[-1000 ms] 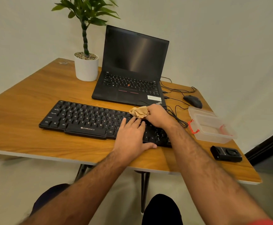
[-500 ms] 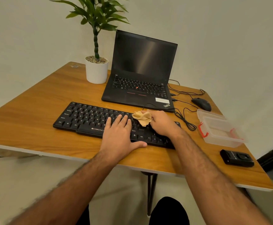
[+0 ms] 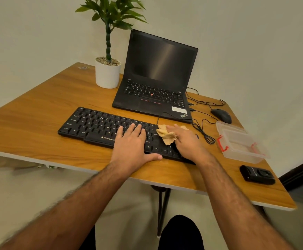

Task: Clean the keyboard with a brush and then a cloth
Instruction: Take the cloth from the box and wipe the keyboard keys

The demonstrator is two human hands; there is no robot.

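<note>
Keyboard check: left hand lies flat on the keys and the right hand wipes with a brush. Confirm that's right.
Not quite. In the head view the right hand wipes the keyboard with a tan cloth, not a brush. The left hand does lie flat on the keys.

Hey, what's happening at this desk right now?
A person is wiping a black keyboard with a crumpled tan cloth. The right hand presses the cloth onto the keys near the keyboard's right end, while the left hand lies flat on the keys, steadying the board. No brush is in view. An open laptop, a mouse and a clear plastic box sit nearby on the wooden table.
</note>
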